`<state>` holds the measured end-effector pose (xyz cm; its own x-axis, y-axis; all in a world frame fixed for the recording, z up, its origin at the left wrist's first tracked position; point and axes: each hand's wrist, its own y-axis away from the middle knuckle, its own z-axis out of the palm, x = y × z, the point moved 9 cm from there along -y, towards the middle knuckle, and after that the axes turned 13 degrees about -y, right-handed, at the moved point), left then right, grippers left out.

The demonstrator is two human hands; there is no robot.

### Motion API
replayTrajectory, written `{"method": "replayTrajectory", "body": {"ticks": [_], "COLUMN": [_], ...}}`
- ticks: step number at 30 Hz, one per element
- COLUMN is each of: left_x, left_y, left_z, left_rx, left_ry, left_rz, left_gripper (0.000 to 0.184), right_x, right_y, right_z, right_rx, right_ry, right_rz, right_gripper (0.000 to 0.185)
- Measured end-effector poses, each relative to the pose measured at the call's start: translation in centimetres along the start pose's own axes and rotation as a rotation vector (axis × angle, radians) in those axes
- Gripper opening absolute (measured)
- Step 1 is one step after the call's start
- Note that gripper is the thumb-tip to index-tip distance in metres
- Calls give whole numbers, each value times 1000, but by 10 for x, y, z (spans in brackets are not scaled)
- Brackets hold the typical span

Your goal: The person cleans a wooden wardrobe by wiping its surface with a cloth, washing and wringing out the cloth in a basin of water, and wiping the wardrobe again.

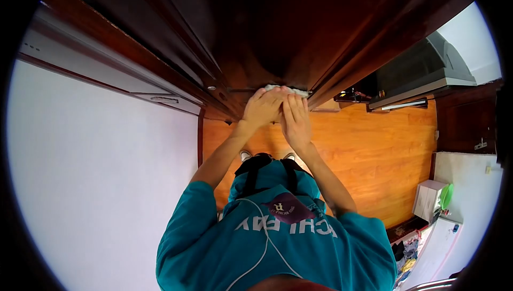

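A white cloth (300, 92) lies against the dark red-brown wooden door panel (262, 29), at the upper middle of the head view. My left hand (263, 107) presses on the cloth with its fingers over it. Right beside it, my right hand (295, 120) rests with fingers extended and close together, its fingertips at the cloth's lower edge. The two hands touch or overlap near the middle. Most of the cloth is hidden beneath the fingers.
A white wall (101, 130) stands at the left. At the right are a large television (422, 69), a white cabinet (427, 199), a green basin (447, 196) and a pile of clothes (409, 253). Orange wooden floor (374, 152) shows below the door.
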<state>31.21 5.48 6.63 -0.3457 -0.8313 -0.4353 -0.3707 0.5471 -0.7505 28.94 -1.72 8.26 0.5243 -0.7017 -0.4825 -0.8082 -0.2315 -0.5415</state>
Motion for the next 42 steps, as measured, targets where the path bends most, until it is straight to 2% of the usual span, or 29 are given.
{"method": "replayTrajectory", "body": {"ticks": [3, 4, 6, 8, 10, 11, 18, 21, 24, 26, 33, 36, 39, 42], "left_x": [-27, -35, -59, -73, -88, -88, -69, -71, -87, -109, -172, -170, -153, -140], "left_y": [29, 36, 54, 68, 79, 81, 69, 61, 49, 26, -35, -34, -3, 14], "left_z": [19, 17, 20, 16, 16, 13, 18, 10, 2, -15, -59, -60, -39, -31], "left_rx": [-304, -309, -396, -418, -506, -426, -405, -301, -283, -153, -13, 54, -29, -2], "left_ry": [252, 251, 48, 61, -67, -51, 101, 82, 48, 51, -12, -49, -52, -78], "left_rz": [-134, -137, -223, -271, -313, -300, -394, -428, -445, -478, -525, -476, -445, -422], "left_gripper": [41, 41, 44, 45, 47, 50, 61, 61, 60, 57, 50, 46, 41, 38], "right_x": [-26, -31, -51, -64, -81, -80, -67, -72, -85, -98, -149, -148, -132, -119], "right_y": [-14, -18, -26, -33, -40, -40, -41, -45, -59, -76, -129, -127, -108, -96], "right_z": [17, 22, 40, 56, 65, 68, 46, 40, 35, 24, -12, -12, 8, 29], "right_rx": [-66, -71, -126, -139, -160, -135, -188, -198, -202, -121, 36, 70, 7, -66], "right_ry": [-69, -73, -65, -79, -95, -79, 73, 86, 100, 99, 113, 146, 87, 68], "right_rz": [-72, -73, -154, -166, -184, -166, -183, -179, -198, -217, -260, -244, -206, -191], "right_gripper": [49, 49, 48, 47, 49, 49, 48, 48, 50, 50, 48, 46, 45, 44]}}
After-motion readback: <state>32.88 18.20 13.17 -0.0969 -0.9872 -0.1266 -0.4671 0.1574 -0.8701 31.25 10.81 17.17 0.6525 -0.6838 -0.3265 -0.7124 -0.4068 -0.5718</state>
